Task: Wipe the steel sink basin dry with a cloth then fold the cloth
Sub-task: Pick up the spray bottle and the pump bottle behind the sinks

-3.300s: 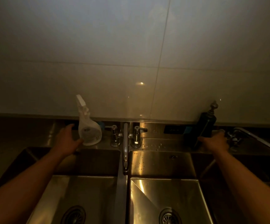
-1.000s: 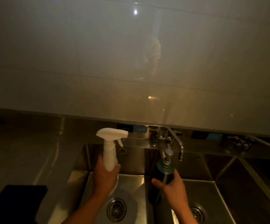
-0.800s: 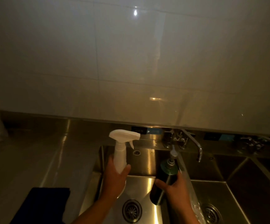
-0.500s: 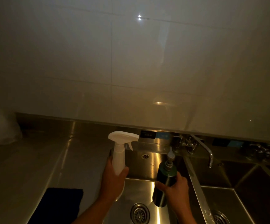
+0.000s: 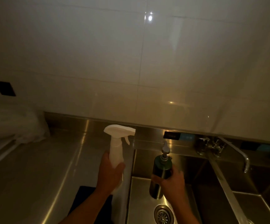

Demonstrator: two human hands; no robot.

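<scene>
Head view: left hand (image 5: 110, 173) grips a white plastic spray bottle (image 5: 116, 149) just left of the steel sink basin (image 5: 140, 201); right hand (image 5: 173, 183) grips a dark cylindrical pump bottle (image 5: 161, 173) above it. A dark cloth (image 5: 84, 196) lies left of the basin.

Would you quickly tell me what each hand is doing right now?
Left hand: closed around the white spray bottle.
Right hand: closed around the dark pump bottle.
</scene>
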